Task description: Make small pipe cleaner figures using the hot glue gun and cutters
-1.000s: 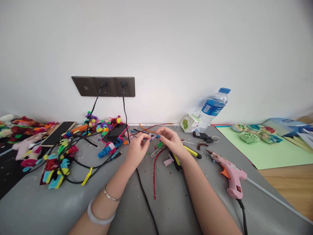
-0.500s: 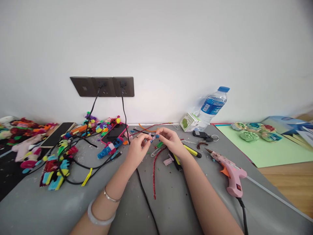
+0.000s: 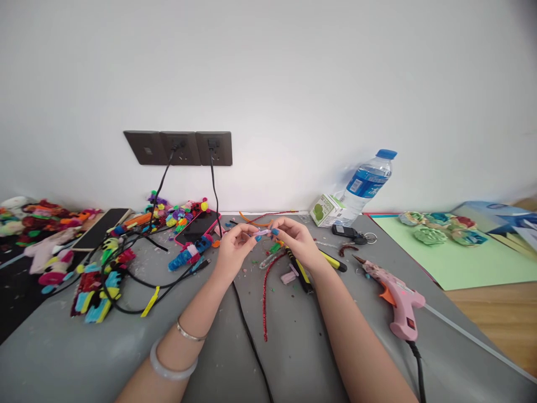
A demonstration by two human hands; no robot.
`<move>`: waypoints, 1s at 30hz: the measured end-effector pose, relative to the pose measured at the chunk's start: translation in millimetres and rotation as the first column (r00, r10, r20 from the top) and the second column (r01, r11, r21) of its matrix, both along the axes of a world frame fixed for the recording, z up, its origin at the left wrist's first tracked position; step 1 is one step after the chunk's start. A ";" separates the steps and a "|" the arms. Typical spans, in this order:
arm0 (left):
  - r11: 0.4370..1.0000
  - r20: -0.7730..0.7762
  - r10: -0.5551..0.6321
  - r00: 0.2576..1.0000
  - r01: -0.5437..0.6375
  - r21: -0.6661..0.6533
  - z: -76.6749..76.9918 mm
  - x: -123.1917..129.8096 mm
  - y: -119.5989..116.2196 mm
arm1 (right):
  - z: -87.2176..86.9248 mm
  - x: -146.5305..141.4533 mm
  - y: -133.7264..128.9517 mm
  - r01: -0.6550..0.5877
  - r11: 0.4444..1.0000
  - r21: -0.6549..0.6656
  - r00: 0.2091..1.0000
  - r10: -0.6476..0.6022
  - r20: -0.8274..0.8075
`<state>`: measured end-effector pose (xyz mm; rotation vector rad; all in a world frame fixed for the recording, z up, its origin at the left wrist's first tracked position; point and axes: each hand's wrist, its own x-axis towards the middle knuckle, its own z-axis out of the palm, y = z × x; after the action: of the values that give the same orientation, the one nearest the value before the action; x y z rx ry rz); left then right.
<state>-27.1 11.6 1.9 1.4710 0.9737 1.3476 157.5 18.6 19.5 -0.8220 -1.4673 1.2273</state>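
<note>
The fingers (image 3: 252,244) of the left hand (image 3: 232,249) and the right hand (image 3: 298,243) are pinched narrow on a small pale purple piece (image 3: 264,232), held between the two hands over the middle of the grey table (image 3: 289,364). The fingers cover part of this piece, so its full shape cannot be told.

Nearest, on the left forearm: a pale bangle (image 3: 157,365) and, closer to the wrist, a thin metal bracelet (image 3: 183,332). Between the forearms, a black cable (image 3: 248,324) runs along the table. To the right, apart from the right forearm, a pink glue gun (image 3: 404,305) lies on its side. A red glittery stem (image 3: 264,302) curves below the hands; beside it rest a small pink piece (image 3: 288,277) and a yellow-and-black tool (image 3: 301,272), the latter partly hidden by the right hand.

To the left: bright fuzzy figures (image 3: 95,291) and a phone in a pink case (image 3: 193,228). To the right: a key fob (image 3: 347,233), and a green sheet (image 3: 457,266) bearing paper flowers (image 3: 430,235).

Farthest, a small box (image 3: 324,211) and a tilted water bottle (image 3: 369,180) stand before the white wall (image 3: 293,84), which carries a dark socket panel (image 3: 145,148).
</note>
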 end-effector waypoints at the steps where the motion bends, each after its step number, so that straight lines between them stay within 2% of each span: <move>1: 1.000 -0.008 0.002 1.000 -0.002 0.020 1.3 -0.1 -0.6 | 0.7 -0.1 -0.4 -0.002 1.000 0.000 1.000 0.002 0.000; 9: 0.995 -0.099 -0.008 0.995 0.018 0.098 5.4 -3.0 -1.5 | 2.1 3.1 -1.7 -0.030 0.999 -0.031 0.998 0.032 0.050; 16: 0.980 -0.171 -0.130 0.977 0.153 0.126 6.1 -5.8 -3.4 | 4.3 11.2 -1.8 -0.098 0.994 -0.054 0.992 0.102 0.070; 24: 0.976 -0.194 -0.143 0.971 0.171 0.138 6.6 -6.8 -3.4 | 2.3 15.7 -1.0 -0.140 0.989 -0.052 0.985 0.144 0.090; 30: 0.961 -0.225 -0.214 0.951 0.246 0.128 12.3 -7.3 -6.1 | -1.7 18.8 0.5 -0.166 0.985 -0.055 0.984 0.169 0.050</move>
<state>-34.5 5.5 14.1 1.8147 0.8097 1.1343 176.3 19.1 17.8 -0.7830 -1.5810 1.3816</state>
